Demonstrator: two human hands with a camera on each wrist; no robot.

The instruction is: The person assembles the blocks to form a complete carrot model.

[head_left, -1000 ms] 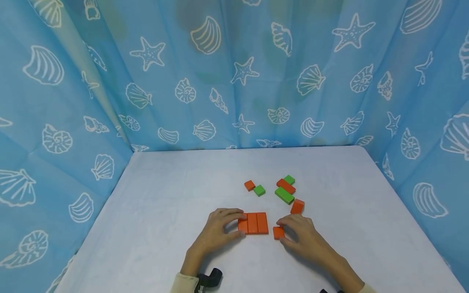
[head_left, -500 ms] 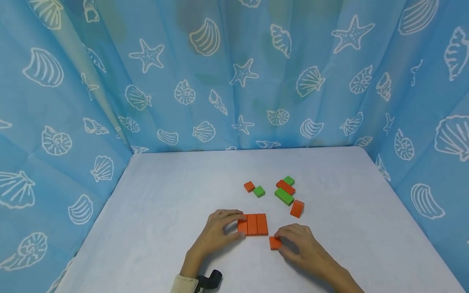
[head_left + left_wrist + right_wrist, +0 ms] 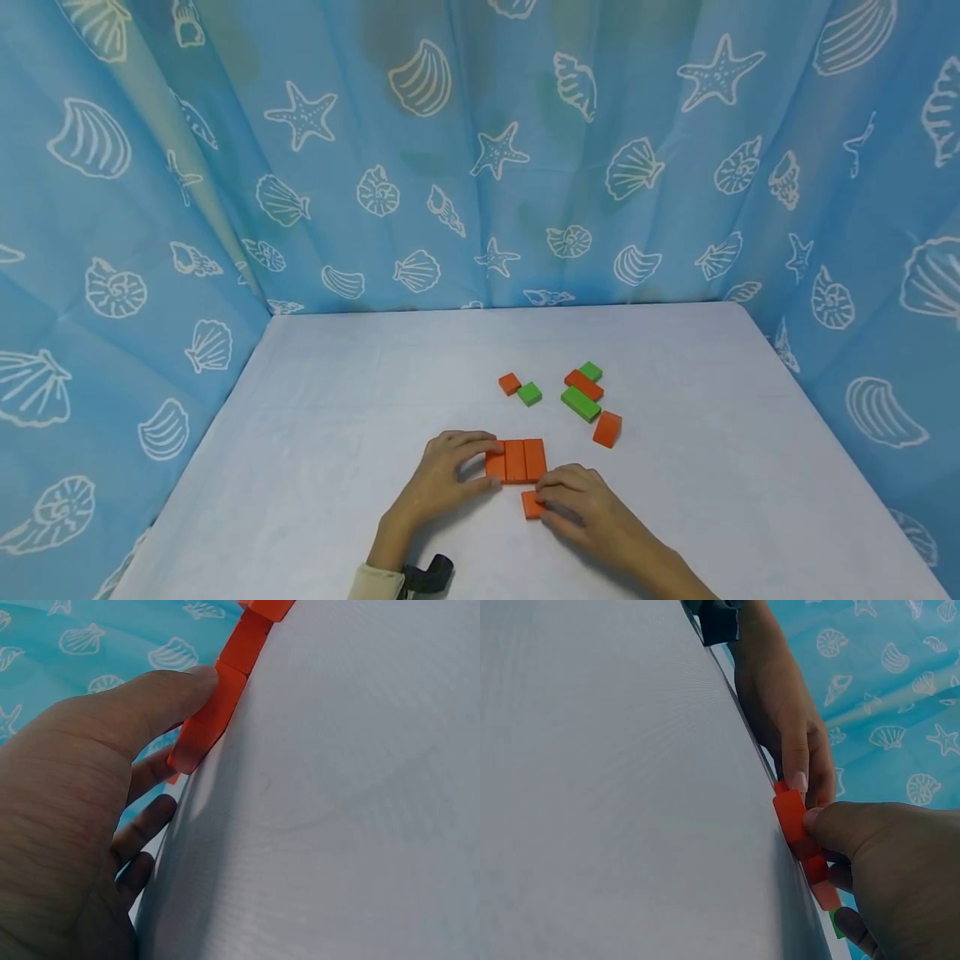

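Three flat orange blocks [image 3: 515,462] lie side by side on the white table, long sides touching. My left hand [image 3: 445,471] pinches the leftmost one between thumb and index finger, thumb on the near end; the left wrist view shows the thumb against this orange block [image 3: 206,720]. A separate small orange block [image 3: 530,505] is in my right hand [image 3: 592,515], just in front of the row's right part. In the right wrist view my thumb presses on that block [image 3: 790,815], while the fingers behind it are partly hidden.
Behind the row lie a small orange block [image 3: 510,383] and a small green block [image 3: 529,393]. To their right sit a long green block [image 3: 581,404], a long red-orange block [image 3: 584,384], another green block [image 3: 591,371] and an orange block [image 3: 607,429]. A blue shell-print curtain [image 3: 450,167] surrounds the table.
My right hand has slid the small orange block toward me and to the left, from beside the row to in front of it. The left hand and the row stay put.
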